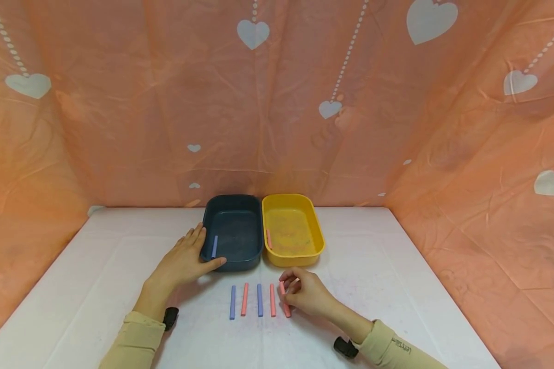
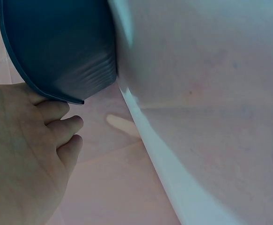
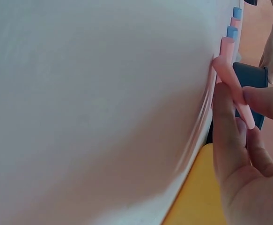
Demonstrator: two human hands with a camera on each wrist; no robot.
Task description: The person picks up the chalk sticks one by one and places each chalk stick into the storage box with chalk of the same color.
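My right hand pinches a pink chalk stick between thumb and fingers, at the right end of a row of chalk. In the right wrist view that stick slants, its far end close to the white tabletop. To its left lie a pink chalk, a blue-violet chalk, another pink chalk and another blue-violet chalk. With fingers extended, my left hand rests against the left side of the dark blue tray, its thumb at the front rim. The left wrist view shows fingertips touching the tray's edge.
One blue-violet chalk lies inside the dark blue tray. A yellow tray stands right beside it, with a pink chalk along its left wall. Behind and at both sides hangs an orange curtain with white hearts.
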